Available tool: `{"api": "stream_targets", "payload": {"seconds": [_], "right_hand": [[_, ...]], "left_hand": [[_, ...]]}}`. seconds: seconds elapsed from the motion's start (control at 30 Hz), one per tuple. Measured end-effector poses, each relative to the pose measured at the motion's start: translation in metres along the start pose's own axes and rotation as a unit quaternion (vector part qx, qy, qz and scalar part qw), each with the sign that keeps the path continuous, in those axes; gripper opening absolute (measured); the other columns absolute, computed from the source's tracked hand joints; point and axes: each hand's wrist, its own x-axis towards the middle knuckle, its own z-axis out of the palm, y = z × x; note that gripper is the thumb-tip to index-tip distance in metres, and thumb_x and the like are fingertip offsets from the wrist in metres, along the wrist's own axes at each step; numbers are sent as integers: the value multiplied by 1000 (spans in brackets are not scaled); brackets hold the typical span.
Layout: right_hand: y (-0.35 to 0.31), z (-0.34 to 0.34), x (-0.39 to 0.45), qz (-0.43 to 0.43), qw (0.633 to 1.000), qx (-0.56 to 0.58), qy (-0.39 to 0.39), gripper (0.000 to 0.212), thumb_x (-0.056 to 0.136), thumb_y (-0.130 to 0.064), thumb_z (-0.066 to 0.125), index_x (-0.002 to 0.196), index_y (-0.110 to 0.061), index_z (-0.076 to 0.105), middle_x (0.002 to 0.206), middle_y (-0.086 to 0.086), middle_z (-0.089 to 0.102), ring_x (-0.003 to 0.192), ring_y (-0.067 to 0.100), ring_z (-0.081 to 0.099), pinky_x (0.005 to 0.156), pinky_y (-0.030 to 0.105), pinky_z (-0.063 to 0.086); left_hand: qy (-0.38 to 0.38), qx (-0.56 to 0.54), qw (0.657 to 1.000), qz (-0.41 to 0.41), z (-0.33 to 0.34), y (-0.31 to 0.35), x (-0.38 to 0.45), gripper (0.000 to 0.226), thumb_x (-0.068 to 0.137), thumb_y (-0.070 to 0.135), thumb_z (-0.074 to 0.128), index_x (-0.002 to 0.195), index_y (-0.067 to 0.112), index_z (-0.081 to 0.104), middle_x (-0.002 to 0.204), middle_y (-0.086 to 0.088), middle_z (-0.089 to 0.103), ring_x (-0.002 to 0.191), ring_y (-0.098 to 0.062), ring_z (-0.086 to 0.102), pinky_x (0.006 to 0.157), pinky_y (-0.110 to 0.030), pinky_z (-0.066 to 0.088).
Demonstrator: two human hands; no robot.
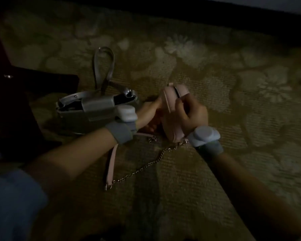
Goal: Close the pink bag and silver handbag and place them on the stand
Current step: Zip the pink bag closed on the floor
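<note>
Both forearms reach in: left hand (149, 113) steadies the pink bag (170, 108) while right hand (191, 113) fingers (180, 101) pinch its zipper; pull evenly along the opening.

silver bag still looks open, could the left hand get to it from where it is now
Probably yes. The silver handbag sits just beside the left hand, with nothing between them. But that hand is holding the pink bag along with the right hand, so it would have to let go first.
</note>
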Motion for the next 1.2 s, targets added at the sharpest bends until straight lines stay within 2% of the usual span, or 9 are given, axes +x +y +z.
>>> {"api": "stream_targets", "payload": {"seconds": [0.17, 0.3, 0.43, 0.67, 0.8, 0.9, 1.03, 1.13, 1.2], "right_hand": [[14, -25, 45, 119, 977, -179, -11, 33, 90, -45, 43, 79, -15, 52, 76, 5, 57, 72, 31, 55, 64, 33, 35], [18, -30, 73, 231, 946, -182, -136, 55, 86, -54, 46, 109, -5, 57, 115, 17, 62, 99, 36, 59, 74, 36, 41], [18, -17, 77, 291, 926, -140, -194, 81, 80, -56, 56, 138, -6, 30, 135, 17, 50, 117, 38, 52, 83, 38, 41], [13, -10, 53, 271, 917, -182, -231, 73, 79, -45, 64, 133, -6, 35, 125, 18, 56, 110, 38, 56, 82, 40, 46], [0, -12, 37, 255, 934, -171, -183, 56, 80, -29, 65, 126, -9, 40, 119, 16, 58, 104, 36, 58, 74, 36, 44], [-11, -17, 17, 250, 944, -142, -163, 60, 80, -25, 65, 129, -10, 33, 115, 16, 59, 101, 37, 58, 75, 37, 47], [-15, -17, -11, 278, 936, -94, -194, 67, 81, -24, 65, 134, -8, 27, 119, 18, 58, 103, 38, 59, 81, 44, 52], [-17, -12, -38, 299, 921, -64, -240, 73, 82, -23, 63, 140, -14, 19, 120, 18, 58, 102, 37, 61, 83, 45, 54], [-18, -6, -56, 314, 912, -42, -261, 79, 84, -23, 63, 143, -17, 12, 121, 18, 59, 100, 38, 62, 81, 43, 55]], "left_hand": [[36, 79, 996, 12, 10, 2, 23, 53, 95, 47, 26, 63, 11, 47, 59, -6, 46, 47, -21, 44, 47, -26, 40], [18, 63, 997, -39, 14, 18, 33, 64, 88, 59, 35, 55, 6, 47, 54, -10, 46, 45, -24, 46, 48, -25, 42], [7, 89, 995, -53, 14, 13, 39, 54, 87, 51, 47, 57, 7, 46, 55, -9, 47, 42, -22, 45, 43, -23, 43], [-51, 80, 995, -6, 16, -8, 32, 35, 91, 43, 44, 73, 14, 49, 68, -7, 53, 52, -23, 55, 39, -30, 52], [-29, 148, 987, 48, 13, -20, 20, 37, 94, 32, 41, 109, 0, 53, 102, -22, 61, 87, -38, 63, 73, -52, 56], [5, 201, 974, 104, 7, -29, 10, 34, 94, 27, 42, 107, -1, 57, 104, -23, 64, 92, -35, 62, 77, -40, 51], [-7, 221, 966, 133, -2, -41, -11, 29, 92, 25, 46, 93, 0, 59, 92, -19, 65, 86, -33, 62, 78, -43, 49], [-44, 244, 960, 132, -9, -54, -29, 23, 91, 23, 48, 79, 6, 58, 78, -13, 60, 78, -31, 59, 70, -40, 44], [-72, 288, 947, 120, -14, -63, -39, 28, 92, 26, 47, 89, 1, 59, 81, -15, 61, 76, -28, 58, 64, -28, 41]]}}
